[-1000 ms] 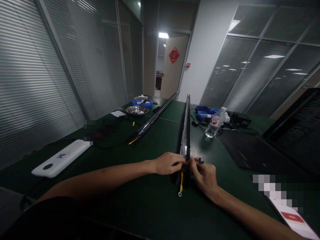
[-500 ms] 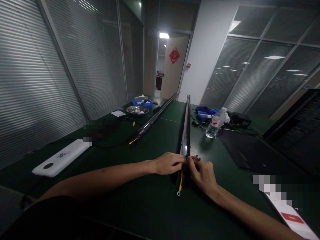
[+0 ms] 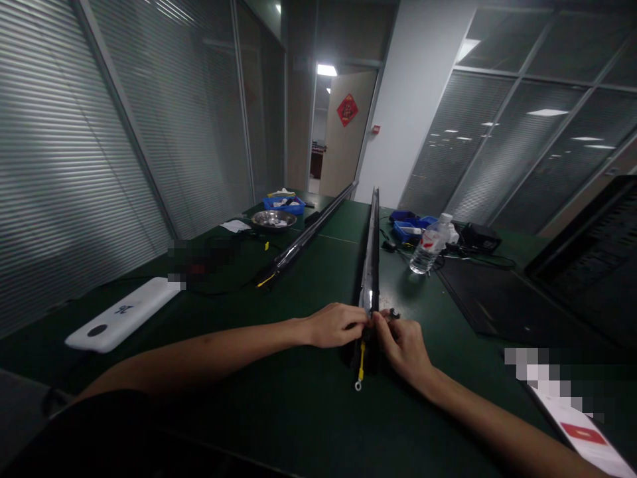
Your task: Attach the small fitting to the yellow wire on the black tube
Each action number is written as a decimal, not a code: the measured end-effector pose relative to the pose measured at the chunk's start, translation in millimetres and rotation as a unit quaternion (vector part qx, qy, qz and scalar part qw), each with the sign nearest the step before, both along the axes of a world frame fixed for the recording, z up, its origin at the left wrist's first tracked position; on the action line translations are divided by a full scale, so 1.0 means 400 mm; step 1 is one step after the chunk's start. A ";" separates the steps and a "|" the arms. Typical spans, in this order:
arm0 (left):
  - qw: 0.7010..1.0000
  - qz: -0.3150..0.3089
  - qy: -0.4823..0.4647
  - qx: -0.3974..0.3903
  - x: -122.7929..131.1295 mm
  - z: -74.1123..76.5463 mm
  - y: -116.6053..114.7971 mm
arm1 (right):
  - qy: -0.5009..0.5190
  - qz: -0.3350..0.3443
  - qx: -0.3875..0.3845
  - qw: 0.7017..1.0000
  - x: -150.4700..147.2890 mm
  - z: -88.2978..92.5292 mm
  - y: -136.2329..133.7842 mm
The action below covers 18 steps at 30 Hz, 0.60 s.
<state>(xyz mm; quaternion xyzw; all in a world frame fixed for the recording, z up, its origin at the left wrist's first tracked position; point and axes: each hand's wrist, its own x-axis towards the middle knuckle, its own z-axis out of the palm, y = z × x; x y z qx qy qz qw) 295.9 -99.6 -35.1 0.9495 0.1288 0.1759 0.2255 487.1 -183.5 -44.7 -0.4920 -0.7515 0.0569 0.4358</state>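
Note:
A long, shiny black rail (image 3: 369,265) lies on the green table and runs away from me. At its near end my left hand (image 3: 336,325) is closed, fingers bent over the rail's edge. From the right, my right hand (image 3: 405,345) pinches at the same spot, thumb and forefinger almost meeting the left fingertips. A small dark forked metal piece (image 3: 394,313) pokes out from the right hand's fingers. What lies between the fingertips is hidden. Below the hands, a yellow wire (image 3: 361,362) with a ring terminal (image 3: 358,386) hangs out of the rail's end.
To the left lies a second black rail (image 3: 313,232), with a steel bowl (image 3: 273,220) and blue tray (image 3: 284,206) beyond. A water bottle (image 3: 430,247) and blue bins (image 3: 411,230) stand right. A white case (image 3: 124,315) sits left, a black mat (image 3: 490,295) right.
The yellow wire and its ring terminal have shifted slightly to the right. The forked piece has turned a little in my right hand. Both hands remain at the rail's end.

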 end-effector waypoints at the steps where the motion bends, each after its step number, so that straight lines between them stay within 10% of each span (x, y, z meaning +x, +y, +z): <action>1: 1.000 -0.001 0.000 0.000 0.000 -0.001 0.000 | -0.001 0.005 -0.001 1.000 0.001 0.000 0.002; 18: 1.000 -0.001 -0.001 0.002 0.000 -0.008 0.003 | 0.011 0.067 -0.046 0.997 0.021 0.002 0.016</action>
